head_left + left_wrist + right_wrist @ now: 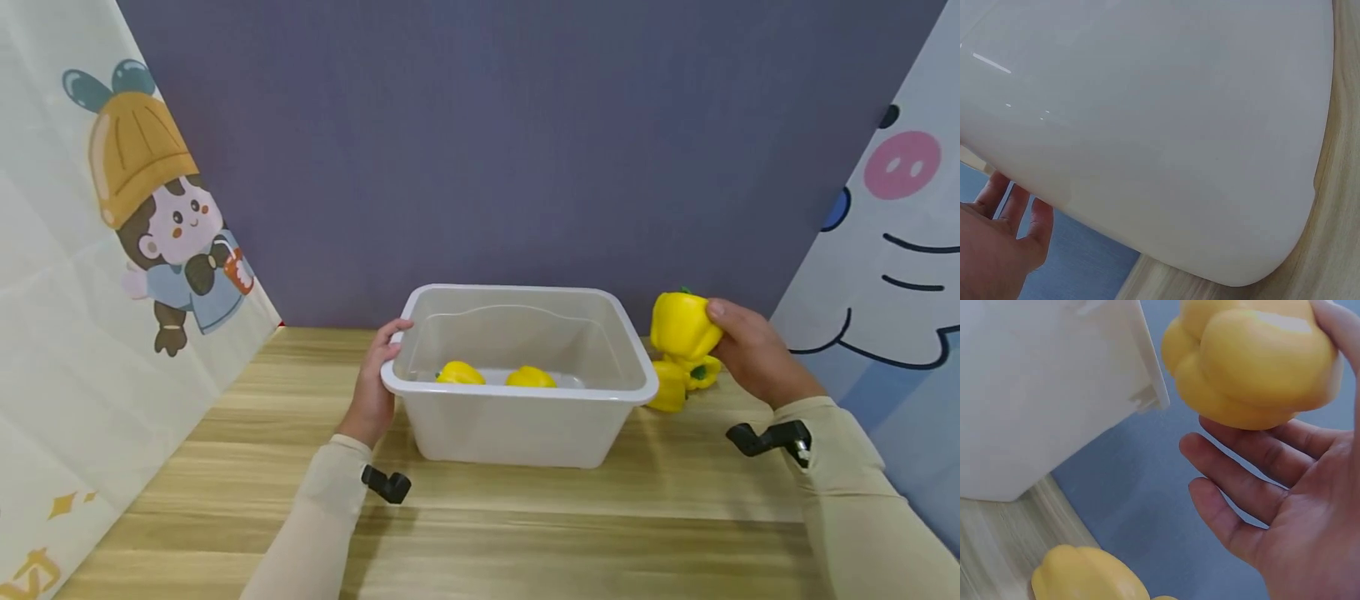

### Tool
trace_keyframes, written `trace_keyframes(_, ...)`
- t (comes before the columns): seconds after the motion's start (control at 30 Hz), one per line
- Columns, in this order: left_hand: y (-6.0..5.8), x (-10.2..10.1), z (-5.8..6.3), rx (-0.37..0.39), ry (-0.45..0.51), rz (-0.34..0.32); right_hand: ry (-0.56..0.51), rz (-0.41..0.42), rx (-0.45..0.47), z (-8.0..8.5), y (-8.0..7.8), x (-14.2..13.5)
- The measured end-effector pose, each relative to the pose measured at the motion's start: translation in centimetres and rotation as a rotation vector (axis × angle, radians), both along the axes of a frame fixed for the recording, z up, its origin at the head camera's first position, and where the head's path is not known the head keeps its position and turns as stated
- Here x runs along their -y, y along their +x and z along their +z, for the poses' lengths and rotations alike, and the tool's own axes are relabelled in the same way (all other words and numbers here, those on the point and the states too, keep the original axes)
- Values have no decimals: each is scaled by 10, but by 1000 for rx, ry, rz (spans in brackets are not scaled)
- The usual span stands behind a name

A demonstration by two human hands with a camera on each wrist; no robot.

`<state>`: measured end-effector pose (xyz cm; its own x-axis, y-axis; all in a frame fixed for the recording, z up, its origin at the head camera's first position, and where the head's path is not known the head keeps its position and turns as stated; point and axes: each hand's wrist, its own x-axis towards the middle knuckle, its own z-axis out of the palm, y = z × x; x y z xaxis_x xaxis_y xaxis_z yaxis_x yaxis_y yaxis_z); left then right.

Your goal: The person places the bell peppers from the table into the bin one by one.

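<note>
A yellow bell pepper (pixel 684 326) with a green stem is pinched between the thumb and fingers of my right hand (pixel 765 354), raised just right of the plastic bin. In the right wrist view, the held pepper (pixel 1254 359) shows its lobed end, while several fingers spread out below it. My left hand (pixel 372 392) grips the left rim of the white bin (pixel 517 425), with fingertips (pixel 1041 219) against its outer wall in the left wrist view. Inside the bin lie two yellow peppers, one at left (pixel 460 372) and another near the middle (pixel 531 377), partly hidden by the front rim.
Below the raised pepper, more yellow peppers (pixel 666 387) sit on the wooden table (pixel 510 533) close to the bin's right side. A grey-blue panel (pixel 510 150) stands behind the bin. Printed cloths hang at the left (pixel 60 333) and right (pixel 900 275).
</note>
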<state>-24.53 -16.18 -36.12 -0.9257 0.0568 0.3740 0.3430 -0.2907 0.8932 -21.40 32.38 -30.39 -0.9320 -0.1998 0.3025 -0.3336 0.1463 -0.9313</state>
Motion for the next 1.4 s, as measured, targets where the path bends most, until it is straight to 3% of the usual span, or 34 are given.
trace_keyframes(0.2,-2,-1,2,-5,-6,4,85,20,39,11,-6,10)
trace_keyframes(0.53,-1,0,4,-7,-2,10,20,180,32,24,-20,26)
trace_keyframes(0.67,2,0,5,-4,-8,13,67,158,26,27,-23,31)
trace_keyframes(0.93,2,-1,5,-11,-3,6,33,187,43,41,-23,41)
trace_keyframes(1.4,4,-1,-1,-14,-14,11,111,182,39,48,-30,65)
